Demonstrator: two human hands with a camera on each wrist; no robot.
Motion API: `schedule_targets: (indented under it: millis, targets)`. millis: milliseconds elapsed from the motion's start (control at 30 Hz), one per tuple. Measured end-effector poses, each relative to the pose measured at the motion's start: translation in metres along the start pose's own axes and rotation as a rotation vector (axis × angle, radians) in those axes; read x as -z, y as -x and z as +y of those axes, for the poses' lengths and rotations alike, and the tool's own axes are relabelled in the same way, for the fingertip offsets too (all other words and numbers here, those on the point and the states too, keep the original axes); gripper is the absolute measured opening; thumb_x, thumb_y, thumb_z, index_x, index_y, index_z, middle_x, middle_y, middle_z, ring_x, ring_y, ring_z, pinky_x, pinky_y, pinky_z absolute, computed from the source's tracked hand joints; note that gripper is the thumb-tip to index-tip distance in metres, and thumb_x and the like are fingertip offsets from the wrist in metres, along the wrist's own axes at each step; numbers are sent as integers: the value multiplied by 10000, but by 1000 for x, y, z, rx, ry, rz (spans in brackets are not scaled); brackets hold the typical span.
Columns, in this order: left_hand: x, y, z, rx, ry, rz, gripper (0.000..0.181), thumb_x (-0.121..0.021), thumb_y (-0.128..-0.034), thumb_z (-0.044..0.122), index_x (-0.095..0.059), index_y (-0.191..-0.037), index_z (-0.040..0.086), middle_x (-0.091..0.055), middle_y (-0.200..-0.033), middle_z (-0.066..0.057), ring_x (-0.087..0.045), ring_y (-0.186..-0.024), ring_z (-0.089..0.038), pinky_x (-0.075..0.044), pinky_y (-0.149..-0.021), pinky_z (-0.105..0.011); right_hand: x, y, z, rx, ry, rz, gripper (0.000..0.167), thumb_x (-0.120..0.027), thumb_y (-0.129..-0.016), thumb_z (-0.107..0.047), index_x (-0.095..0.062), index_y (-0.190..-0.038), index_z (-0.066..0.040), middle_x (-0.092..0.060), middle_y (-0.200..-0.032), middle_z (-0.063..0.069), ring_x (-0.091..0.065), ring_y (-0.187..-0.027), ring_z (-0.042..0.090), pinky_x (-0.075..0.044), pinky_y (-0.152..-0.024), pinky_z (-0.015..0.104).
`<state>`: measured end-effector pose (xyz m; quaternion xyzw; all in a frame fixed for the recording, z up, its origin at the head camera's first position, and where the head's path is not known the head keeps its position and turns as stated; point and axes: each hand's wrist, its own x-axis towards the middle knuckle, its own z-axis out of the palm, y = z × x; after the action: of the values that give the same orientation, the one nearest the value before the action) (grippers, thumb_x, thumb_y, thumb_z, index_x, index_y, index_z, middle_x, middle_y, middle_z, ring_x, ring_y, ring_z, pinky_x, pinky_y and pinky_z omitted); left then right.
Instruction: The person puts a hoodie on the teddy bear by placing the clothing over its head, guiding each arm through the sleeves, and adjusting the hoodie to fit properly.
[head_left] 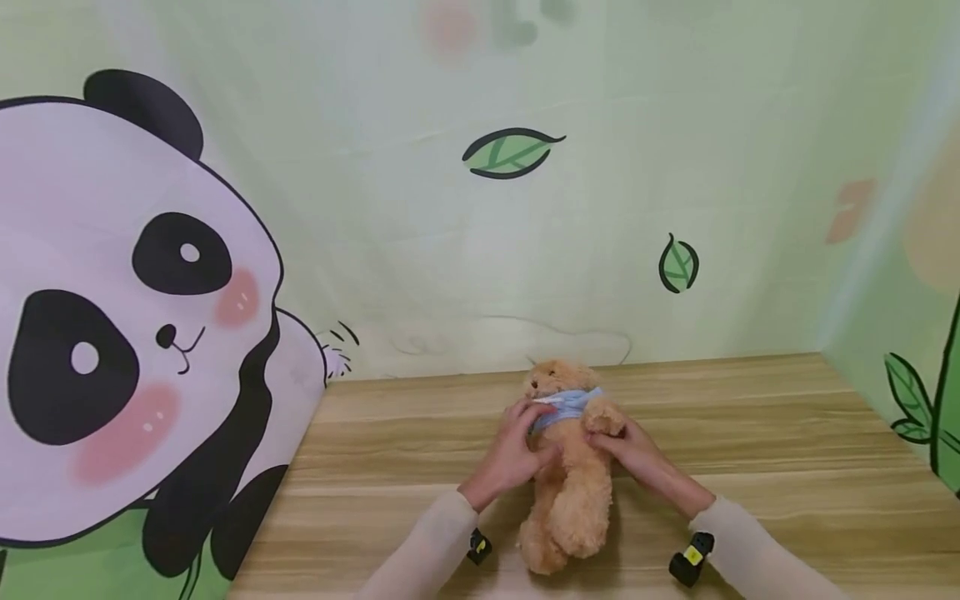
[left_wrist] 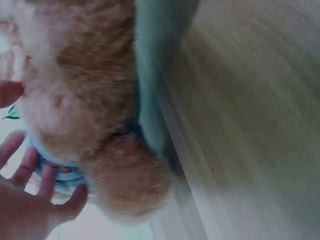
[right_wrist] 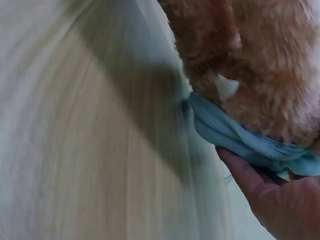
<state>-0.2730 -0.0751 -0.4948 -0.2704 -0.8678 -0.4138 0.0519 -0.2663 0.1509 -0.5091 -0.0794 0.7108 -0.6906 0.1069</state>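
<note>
A light brown teddy bear (head_left: 573, 483) in a bunched-up blue shirt (head_left: 567, 406) is on the wooden table, head toward the back wall and legs toward me. My left hand (head_left: 512, 454) lies along the bear's left side in the head view, its fingers by the shirt. In the left wrist view the left fingers (left_wrist: 46, 181) are spread beside the fur. From the other side, my right hand (head_left: 647, 460) reaches under the bear's arm. The right wrist view shows that hand (right_wrist: 280, 202) gripping the rolled shirt edge; some fingertips are hidden behind the cloth.
The wood-grain table (head_left: 405, 433) extends to both sides of the bear. Behind it hangs a pale green backdrop (head_left: 420, 250) with leaf drawings and a large panda (head_left: 90, 267) on the left. A small white tag (right_wrist: 227, 87) sticks out of the bear's fur.
</note>
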Motion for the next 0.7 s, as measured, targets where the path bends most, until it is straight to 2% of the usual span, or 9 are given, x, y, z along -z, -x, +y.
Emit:
schedule_targets:
  millis: [67,133,233,333,400,467,567,633,700]
  targets:
    - [0,-1,0,1,-24,-37,392,-695,-904,260,-594,-1274,178,-485,-1392,-32,-454,-1318,-246,-440,-1050,-445,2,0,1,-42,19,-13,615,-667,-916,-191,-382,-1409,42,-643,-1103,27,-632,-951,70,-544,-791,269]
    - [0,-1,0,9,-18,-69,384,-693,-912,259,-598,-1275,175,-480,-1405,-25,-483,-1305,-250,-456,-1038,-431,6,1,0,-8,117,21,642,-697,-898,-198,-374,-1412,13,-635,-1170,108,-628,-1017,131,-532,-820,278]
    - [-1,-1,-2,28,-11,-81,406,-703,-907,232,-584,-1288,157,-494,-1383,-33,-513,-1272,-251,-468,-1026,-409,15,2,-5,166,384,124,695,-748,-860,-174,-374,-1433,-52,-536,-1321,218,-598,-1129,275,-524,-870,369]
    - [-2,0,-3,78,-46,-93,424,-689,-915,286,-572,-1305,164,-509,-1375,-40,-530,-1257,-263,-466,-1032,-429,23,2,-11,381,661,241,670,-784,-814,-125,-455,-1395,-64,-508,-1307,225,-574,-1135,384,-513,-862,488]
    - [-3,0,-4,125,-75,-104,447,-674,-916,345,-561,-1316,182,-526,-1369,-45,-539,-1248,-269,-462,-1032,-450,25,2,-13,478,762,262,533,-787,-799,-101,-566,-1281,-45,-551,-1232,209,-579,-1098,403,-500,-856,534]
    - [-4,0,-6,156,-83,-105,472,-668,-909,390,-555,-1320,187,-546,-1362,-56,-543,-1245,-273,-460,-1027,-463,26,2,-13,508,798,263,385,-791,-786,-94,-640,-1137,-44,-602,-1123,172,-604,-1032,374,-500,-839,511]
    - [-5,-1,-8,169,-49,-89,470,-683,-894,384,-563,-1301,182,-581,-1306,-60,-568,-1183,-247,-475,-990,-424,25,2,-11,474,761,259,230,-782,-785,-86,-665,-983,-71,-655,-1014,124,-623,-980,320,-493,-838,438]
    - [-5,-2,-8,158,-40,-64,434,-689,-886,361,-591,-1269,180,-597,-1266,-47,-579,-1143,-223,-482,-964,-392,23,1,-9,442,734,255,179,-767,-811,-106,-669,-958,-81,-677,-997,109,-629,-967,293,-486,-832,405]
    - [-4,-4,-6,131,-86,-45,416,-678,-891,376,-615,-1257,187,-606,-1256,-29,-575,-1139,-211,-475,-961,-384,21,1,-9,427,724,248,147,-745,-845,-136,-680,-965,-84,-696,-995,97,-640,-961,278,-492,-826,401]
